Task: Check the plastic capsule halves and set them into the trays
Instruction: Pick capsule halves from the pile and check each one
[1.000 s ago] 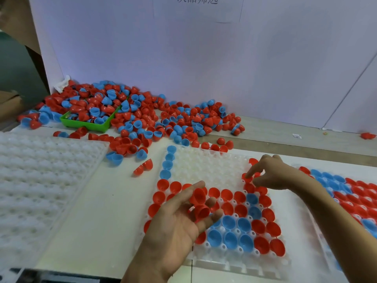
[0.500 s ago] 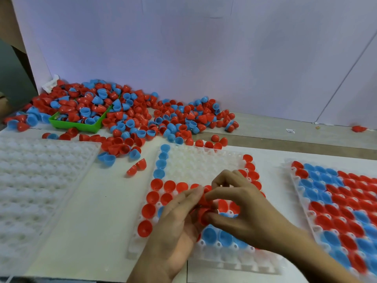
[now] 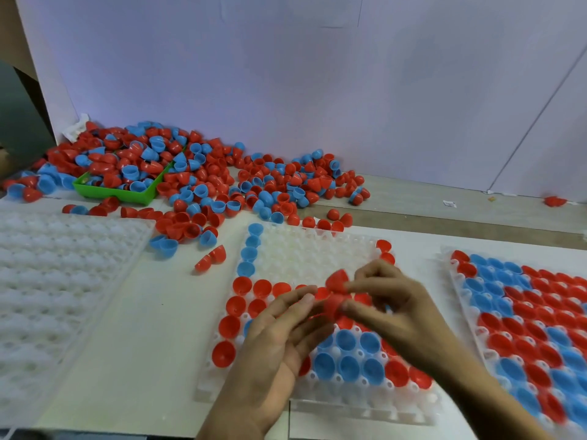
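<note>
**What the view hides, crops or blurs**

The left hand [image 3: 279, 341] covers several cells of the middle tray [image 3: 305, 258], so what sits in them cannot be told. The right hand [image 3: 397, 309] and its forearm hide more cells on that tray's right side. A red capsule half [image 3: 337, 278] between the fingertips is smeared by motion; a second red piece [image 3: 332, 308] just below it is partly covered by fingers, and its shape is unclear. The left tray [image 3: 47, 281] runs off the left edge, the right tray [image 3: 540, 312] off the right and bottom edges, its near corner blurred. The green bin [image 3: 127, 193] is mostly buried under loose halves. Printing on the wall sheet [image 3: 301, 4] is cropped by the top edge.
</note>
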